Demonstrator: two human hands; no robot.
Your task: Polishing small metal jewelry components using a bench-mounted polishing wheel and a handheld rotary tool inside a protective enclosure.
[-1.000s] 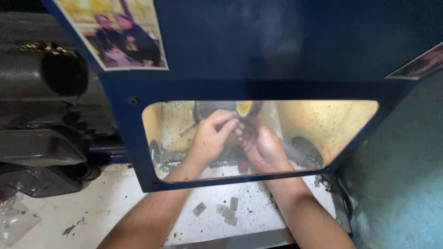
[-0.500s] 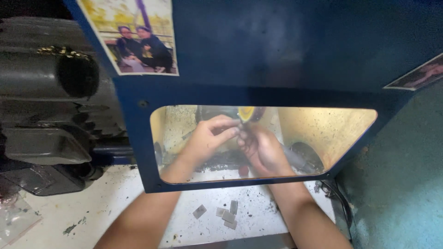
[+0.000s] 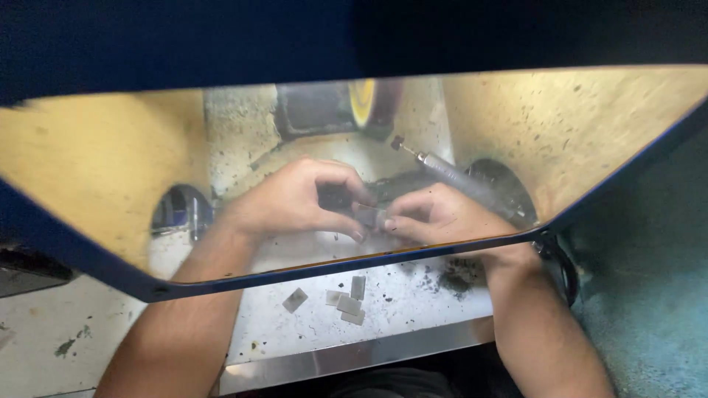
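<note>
Two bare hands meet at the middle of the frame, behind a tinted window [image 3: 110, 169] set in a blue hood [image 3: 354, 37]. Between them sits one small grey piece [image 3: 367, 216]. The left hand [image 3: 295, 199] is curled, thumb and fingertips pinching that piece from the left. The right hand [image 3: 435, 217] is also curled, its fingers closed about the body of a rotary hand tool [image 3: 457, 175], with its thumb touching the piece from the right. One slim metal shaft of the tool juts toward the upper middle, ending in a small dark red tip [image 3: 397, 142].

Four or five small flat grey tiles [image 3: 346, 301] lie on the white bench [image 3: 295, 339] in the lower middle, below the window's edge; one lies a little apart to the left of the others. One patch of dark grit [image 3: 457, 276] lies just beside the right wrist. One yellow-edged wheel [image 3: 363, 103] shows at the upper middle, behind the hands.
</note>
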